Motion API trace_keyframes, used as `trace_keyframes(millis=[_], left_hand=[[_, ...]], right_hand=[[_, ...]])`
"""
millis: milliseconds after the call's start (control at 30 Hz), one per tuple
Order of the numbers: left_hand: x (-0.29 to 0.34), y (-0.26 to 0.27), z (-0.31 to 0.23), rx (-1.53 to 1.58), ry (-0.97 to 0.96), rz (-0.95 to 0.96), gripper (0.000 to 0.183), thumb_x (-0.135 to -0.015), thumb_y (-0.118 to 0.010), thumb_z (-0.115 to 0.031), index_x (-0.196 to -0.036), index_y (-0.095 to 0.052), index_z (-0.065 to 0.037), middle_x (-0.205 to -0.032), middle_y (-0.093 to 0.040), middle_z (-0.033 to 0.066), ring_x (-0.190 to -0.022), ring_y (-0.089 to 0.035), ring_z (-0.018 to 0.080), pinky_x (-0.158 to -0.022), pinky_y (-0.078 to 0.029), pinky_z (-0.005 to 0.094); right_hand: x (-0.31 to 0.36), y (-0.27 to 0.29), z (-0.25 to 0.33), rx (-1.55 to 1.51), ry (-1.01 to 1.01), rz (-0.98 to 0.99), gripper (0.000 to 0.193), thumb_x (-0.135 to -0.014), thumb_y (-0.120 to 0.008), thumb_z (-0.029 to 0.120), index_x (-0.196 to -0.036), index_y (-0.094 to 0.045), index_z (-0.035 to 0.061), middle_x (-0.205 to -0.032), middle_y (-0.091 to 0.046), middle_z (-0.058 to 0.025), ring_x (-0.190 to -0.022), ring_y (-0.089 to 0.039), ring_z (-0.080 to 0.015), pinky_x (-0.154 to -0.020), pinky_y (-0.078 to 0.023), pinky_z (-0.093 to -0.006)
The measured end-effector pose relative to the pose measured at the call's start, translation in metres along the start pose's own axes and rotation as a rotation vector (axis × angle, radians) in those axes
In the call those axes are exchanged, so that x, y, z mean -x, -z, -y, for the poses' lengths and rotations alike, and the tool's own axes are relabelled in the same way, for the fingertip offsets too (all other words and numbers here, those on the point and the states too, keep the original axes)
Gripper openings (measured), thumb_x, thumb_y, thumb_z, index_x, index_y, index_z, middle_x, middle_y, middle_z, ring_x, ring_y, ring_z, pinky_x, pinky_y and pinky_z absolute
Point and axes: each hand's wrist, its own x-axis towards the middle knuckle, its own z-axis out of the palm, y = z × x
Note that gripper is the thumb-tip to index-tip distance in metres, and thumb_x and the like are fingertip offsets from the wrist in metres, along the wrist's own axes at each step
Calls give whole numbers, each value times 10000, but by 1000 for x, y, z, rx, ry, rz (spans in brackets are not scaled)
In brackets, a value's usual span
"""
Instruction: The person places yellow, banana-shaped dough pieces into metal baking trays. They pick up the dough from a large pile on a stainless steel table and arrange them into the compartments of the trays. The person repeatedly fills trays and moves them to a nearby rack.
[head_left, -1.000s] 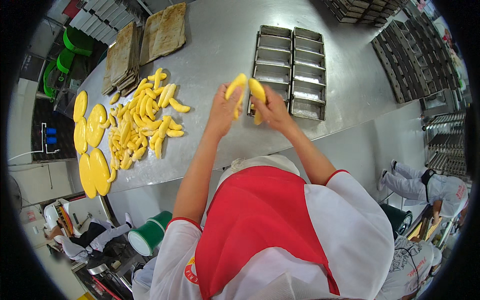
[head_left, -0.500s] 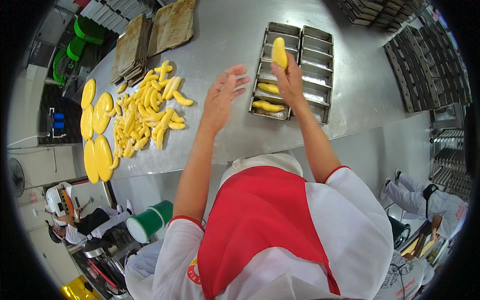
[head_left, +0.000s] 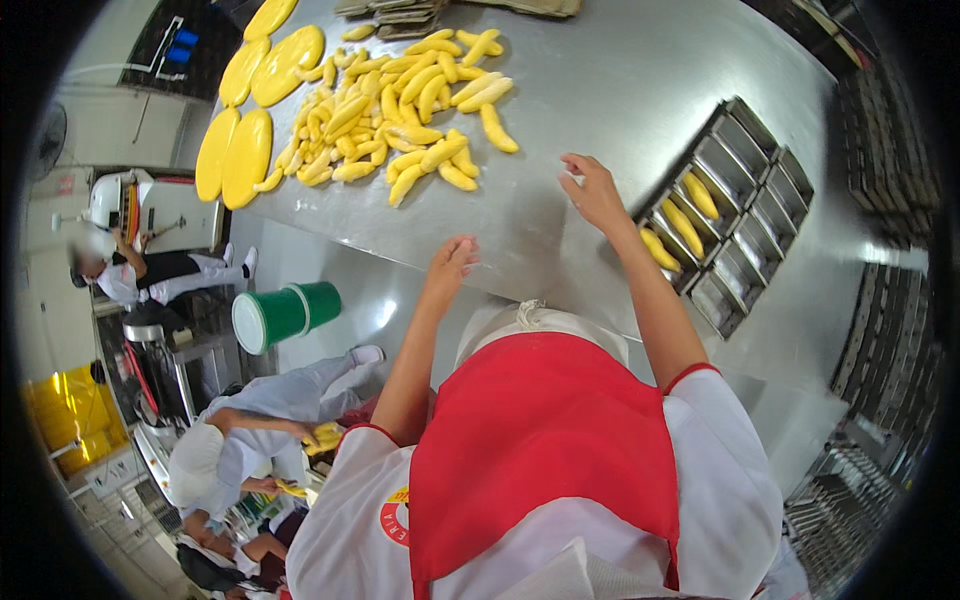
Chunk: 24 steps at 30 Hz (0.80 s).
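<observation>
A worker in a white uniform and red apron point(head_left: 545, 450) stands at a stainless-steel tabletop point(head_left: 620, 90), both bare hands raised over it and holding nothing. The left hand point(head_left: 448, 268), at the frame's centre, hovers above the tabletop's near edge with its fingers loosely curled and empty. The right hand point(head_left: 595, 190), a little higher and to the right, has its fingers spread open, just beside the near corner of a multi-cavity metal baking tray point(head_left: 725, 215) at right of centre. Three of that tray's cavities already carry yellow dough pieces point(head_left: 683, 225); the rest look bare. Beyond the hands, in the upper left of the frame, lies the heap of elongated yellow dough pieces point(head_left: 400, 110), well apart from both hands, with flat yellow oval dough sheets point(head_left: 240, 110) along the tabletop's far left edge. More empty tray sets point(head_left: 890, 130) stand at the right rim. Below the tabletop at left, a green bucket point(head_left: 285, 315) sits on the floor near co-workers in white.

The step in hand appears to be the turn between placing and fetching: the tray is partly filled and the hands are free. The next move would likely call for a reach across to the heap, picking up pieces cleanly, then setting each lengthwise into an unfilled cavity.
</observation>
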Motion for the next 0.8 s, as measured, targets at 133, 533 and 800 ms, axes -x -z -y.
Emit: trace_keyframes(millis=[133,533,800], left_hand=[[-28,36,-23,-173,-168,-78,392,-1024,-563,-328,-1289,-595,-40,-1214,-641,73,-1077,-621,191,-905,-481,335],[-199,55,-52,-967,-761,-192,545,-878,-690,-213,-1365,-533,-25,-1373,-565,195,-1272,-520,358,-1104,-388,458],[-170,-9,-106,-259,-262,-157,439,-974,-616,-219,-1318,-534,40,-1140,-621,136,-1027,-590,255,-926,-464,363]], right_hand=[[-99,-77,-7,155,36,-10,433,-905,-661,297,-1216,-634,-3,-1122,-655,-217,-1062,-632,-349,-942,-502,-434],[-80,-115,16,-499,-608,386,445,-857,-629,203,-1266,-610,27,-1061,-671,-80,-963,-624,-210,-842,-498,-406],[24,141,71,-453,-318,-782,443,-1017,-554,298,-1351,-565,7,-1222,-624,-81,-1058,-583,-171,-926,-472,-311]])
